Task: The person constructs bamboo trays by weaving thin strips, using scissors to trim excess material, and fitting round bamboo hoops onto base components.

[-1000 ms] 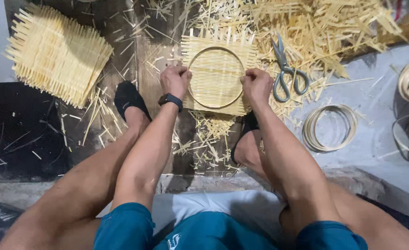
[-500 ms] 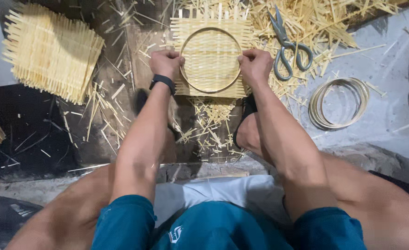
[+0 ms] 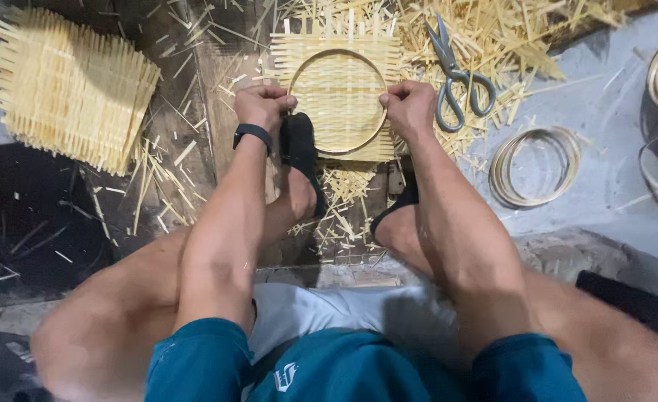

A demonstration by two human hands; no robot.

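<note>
Floor: dark worn wooden boards (image 3: pixel 195 67) run through the upper middle of the frame, littered with pale bamboo offcuts (image 3: pixel 344 201); a grey sheet (image 3: pixel 604 97) covers the ground at the right.
Seat: the person sits on a low pale slab (image 3: pixel 329 275) at the centre, knees spread, blue shorts at the bottom edge.
Mat: a square woven mat (image 3: pixel 336 45) of bamboo strips lies flat at the upper centre, with a thin round hoop (image 3: pixel 294 74) laid on top of it.
Left hand: the left hand (image 3: pixel 263 104), a black wristband below it, is curled and pinches the hoop's left rim against the mat.
Right hand: the right hand (image 3: pixel 409 108) is curled the same way, pinching the hoop's right rim.
Feet: a foot in a black sandal (image 3: pixel 299 152) sits on the mat's lower left corner; a second sandalled foot (image 3: pixel 399 205) lies just under the right forearm.
Around: grey-handled scissors (image 3: pixel 455 74) lie just right of the mat on a heap of strips; a stack of spare hoops (image 3: pixel 533 167) lies at the right; a pile of finished mats (image 3: pixel 68 89) fills the upper left.
Hidden or cut off: the fingertips are tucked under the knuckles; the mat's lower edge is covered by hands and foot; round rims at the right edge are cropped and hard to identify; the lower left corner is blurred.
</note>
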